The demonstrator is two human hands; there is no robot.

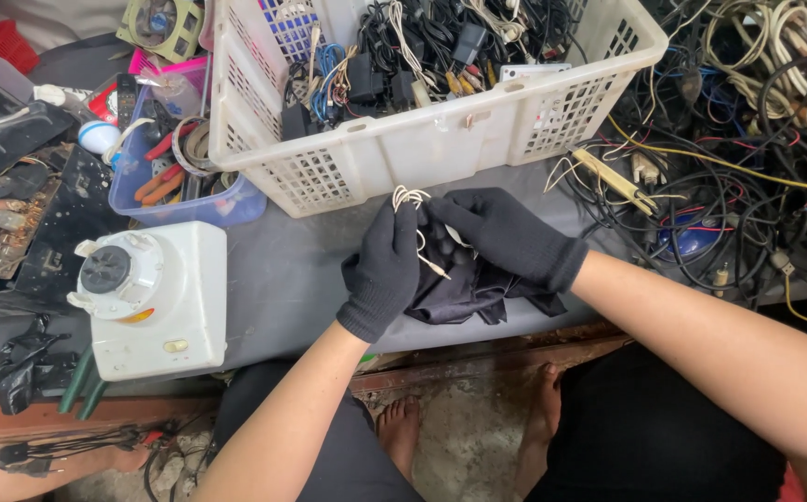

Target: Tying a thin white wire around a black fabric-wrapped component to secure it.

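Our fingers [402,216] are pinching a small coil of thin white cable [410,196]: the gloved left hand [385,270] is closing on the looped end while the right hand [506,232] is curling beside it, its fingertips bent in toward the same bundle, though we cannot tell whether they are gripping it. The cable is hanging just above a crumpled black cloth [469,288] on the grey worktop [283,270], its loose end with a small metal plug [436,270] trailing down across the left glove. We are judging it light, limp and springy, likely to uncoil if released, so the loops themselves look like the best hold, not the thin plug end. Just behind, a white lattice basket [422,149] of chargers and leads is crowding the space; a tangle of wires [747,139] is sprawling to the right, and a white blender base [157,297] and blue tool tub [180,186] are sitting to the left.
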